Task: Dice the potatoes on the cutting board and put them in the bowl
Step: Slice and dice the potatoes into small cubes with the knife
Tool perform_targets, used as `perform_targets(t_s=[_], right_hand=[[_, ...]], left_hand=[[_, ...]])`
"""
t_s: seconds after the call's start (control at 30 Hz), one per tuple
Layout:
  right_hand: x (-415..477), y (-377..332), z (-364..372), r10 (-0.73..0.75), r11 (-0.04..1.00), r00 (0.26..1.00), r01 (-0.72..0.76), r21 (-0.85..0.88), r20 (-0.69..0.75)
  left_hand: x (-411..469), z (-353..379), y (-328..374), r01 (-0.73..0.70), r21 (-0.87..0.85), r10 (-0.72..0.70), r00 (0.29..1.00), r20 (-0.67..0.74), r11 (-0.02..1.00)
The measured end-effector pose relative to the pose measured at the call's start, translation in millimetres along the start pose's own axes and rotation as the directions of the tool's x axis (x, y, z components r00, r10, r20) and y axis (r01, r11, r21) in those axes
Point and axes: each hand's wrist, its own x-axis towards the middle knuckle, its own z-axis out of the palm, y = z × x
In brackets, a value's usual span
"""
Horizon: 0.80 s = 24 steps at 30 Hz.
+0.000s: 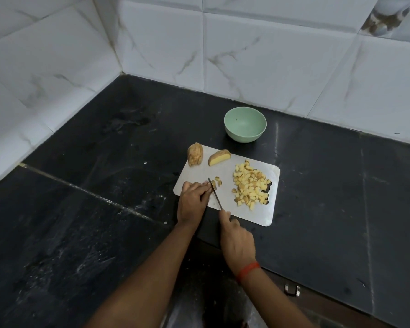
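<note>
A pale cutting board (225,171) lies on the black counter. On its right side sits a heap of diced potato (251,184). Two larger potato pieces rest at its far left: a sliced chunk (195,154) and a wedge (219,157). My left hand (192,202) pinches a small potato piece (214,184) against the board. My right hand (237,242) grips the handle of a knife (215,194), whose blade stands right beside my left fingertips and that piece. A few cut cubes (218,180) lie just past the blade. The green bowl (245,124) stands empty behind the board.
The black stone counter (104,185) stretches wide to the left and right. White marble-look tiled walls (270,55) meet in a corner at the far left. The counter's front edge runs close under my right wrist, with a metal latch (292,290) below it.
</note>
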Motion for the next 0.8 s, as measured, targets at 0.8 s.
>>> perform_targets(t_s=[0.8], right_hand=[[1, 15, 13, 0.096, 0.972, 0.992, -0.076, 0.221, -0.08]], left_hand=[[2, 3, 15, 0.027, -0.052, -0.026, 0.999, 0.022, 0.998]])
